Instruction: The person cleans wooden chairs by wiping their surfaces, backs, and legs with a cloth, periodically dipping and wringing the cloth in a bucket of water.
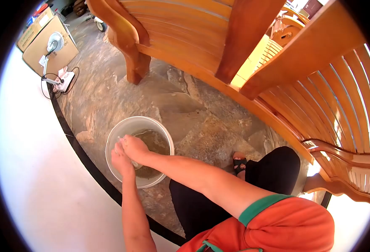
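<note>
A whitish round bucket point(171, 147) stands on the stone-patterned floor, with murky brownish water point(156, 142) inside. Over its left part my two hands are close together, touching or nearly so. My right hand point(133, 148) has its fingers curled at the upper side. Just beside and below it, my left hand point(122, 160) is closed too. A small pale piece of something shows under my hands near the water; what it is, and what my fingers grip, I cannot make out.
A large slatted wooden bench point(181, 25) runs from the top to the right. A white wall point(38, 168) with a dark baseboard is at left. Cardboard boxes point(63, 52) and a small white fan point(55, 42) stand upper left. My sandalled foot point(239, 163) is right of the bucket.
</note>
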The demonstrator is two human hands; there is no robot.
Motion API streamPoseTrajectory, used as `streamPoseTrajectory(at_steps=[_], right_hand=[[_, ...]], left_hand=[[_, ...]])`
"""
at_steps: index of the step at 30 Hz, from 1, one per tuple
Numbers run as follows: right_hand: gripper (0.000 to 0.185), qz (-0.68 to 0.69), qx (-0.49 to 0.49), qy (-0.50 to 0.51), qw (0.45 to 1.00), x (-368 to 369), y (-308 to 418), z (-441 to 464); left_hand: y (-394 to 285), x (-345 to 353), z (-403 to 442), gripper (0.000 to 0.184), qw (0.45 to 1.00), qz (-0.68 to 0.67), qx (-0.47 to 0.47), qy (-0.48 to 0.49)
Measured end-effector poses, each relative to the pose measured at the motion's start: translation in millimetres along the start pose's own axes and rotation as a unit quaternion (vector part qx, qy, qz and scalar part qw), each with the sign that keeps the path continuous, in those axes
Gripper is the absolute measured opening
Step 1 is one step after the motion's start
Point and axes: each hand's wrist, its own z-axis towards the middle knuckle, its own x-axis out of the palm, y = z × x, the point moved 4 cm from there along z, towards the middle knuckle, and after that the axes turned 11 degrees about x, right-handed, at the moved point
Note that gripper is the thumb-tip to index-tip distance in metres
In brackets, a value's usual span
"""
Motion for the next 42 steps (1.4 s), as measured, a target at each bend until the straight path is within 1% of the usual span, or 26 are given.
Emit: streamPoseTrajectory(at_steps=[6,9,11,12,14,15,16,17,18,20,21,22,23,25,26,27,29,31,33,34,36,37,38,39,40,42], right_hand=[[0.036,-0.076,-0.057,0.030,0.995,-21,6,-7],[0.035,-0.164,-0.097,0.021,0.981,-46,29,-11],[0.034,-0.109,-0.168,-0.037,0.979,-76,43,-19],[0.033,-0.083,-0.206,-0.065,0.973,-96,51,-20],[0.032,-0.120,-0.156,-0.130,0.972,-153,66,-24],[0.031,-0.135,-0.127,-0.162,0.969,-179,71,-29],[0.033,-0.033,-0.127,-0.171,0.977,-204,66,-27],[0.035,0.069,-0.127,-0.173,0.974,-228,62,-25],[0.037,0.080,-0.122,-0.202,0.969,-250,65,-31],[0.037,0.095,-0.111,-0.208,0.967,-273,74,-45],[0.036,0.105,-0.102,-0.208,0.967,-280,78,-54],[0.043,0.111,-0.070,-0.128,0.983,-280,87,-68],[0.047,0.056,-0.109,-0.114,0.986,-280,95,-81],[0.057,-0.050,-0.181,-0.081,0.979,-273,104,-104],[0.070,-0.111,-0.212,-0.074,0.968,-277,119,-120],[0.068,-0.172,-0.258,-0.073,0.948,-289,133,-143],[0.063,-0.325,-0.184,-0.097,0.923,-311,155,-184],[0.057,-0.406,-0.269,-0.221,0.845,-339,184,-233],[0.049,-0.468,-0.392,-0.372,0.699,-377,220,-285],[0.044,-0.498,-0.398,-0.416,0.648,-397,235,-311],[0.044,-0.568,-0.412,-0.520,0.488,-430,267,-364],[0.044,-0.619,-0.342,-0.584,0.399,-440,282,-388],[0.040,-0.630,-0.284,-0.637,0.342,-455,296,-403],[0.038,-0.635,-0.223,-0.684,0.282,-472,306,-412],[0.034,-0.647,-0.208,-0.684,0.265,-488,307,-417],[0.030,-0.667,-0.176,-0.687,0.228,-511,308,-425]], left_hand=[[-33,-5,-1,0.039,0.975,0.096,0.177,0.098],[-52,-11,5,0.035,0.965,0.081,0.228,0.106],[-72,-13,10,0.034,0.967,0.018,0.239,0.089],[-62,-11,13,0.035,0.974,-0.025,0.218,0.061],[-41,7,30,0.039,0.978,-0.112,0.173,0.012],[-57,14,33,0.042,0.954,-0.292,0.053,0.033],[-72,18,27,0.046,0.885,-0.456,-0.072,0.060],[-87,27,18,0.050,0.774,-0.596,-0.194,0.089],[-99,38,12,0.060,0.747,-0.614,-0.192,0.166],[-132,61,-10,0.064,0.696,-0.632,-0.229,0.253],[-170,62,-26,0.069,0.722,-0.584,-0.274,0.250],[-206,61,-44,0.073,0.746,-0.531,-0.318,0.247],[-222,83,-52,0.069,0.707,-0.605,-0.193,0.312],[-245,114,-64,0.054,0.629,-0.692,-0.086,0.345],[-266,115,-65,0.044,0.605,-0.722,-0.107,0.318],[-281,110,-69,0.042,0.603,-0.726,-0.128,0.305],[-326,80,-71,0.038,0.595,-0.734,-0.169,0.281],[-364,65,-50,0.040,0.567,-0.772,-0.021,0.287],[-388,44,-29,0.043,0.578,-0.788,-0.002,0.213],[-413,19,-24,0.045,0.580,-0.788,0.081,0.191],[-450,-6,-1,0.046,0.593,-0.753,0.260,0.120],[-464,-10,17,0.046,0.602,-0.712,0.353,0.073],[-481,-16,30,0.046,0.662,-0.622,0.417,0.022],[-504,-24,32,0.046,0.686,-0.570,0.450,-0.046],[-527,-33,35,0.045,0.707,-0.513,0.473,-0.118],[-563,-39,4,0.046,0.677,-0.469,0.494,-0.278]])
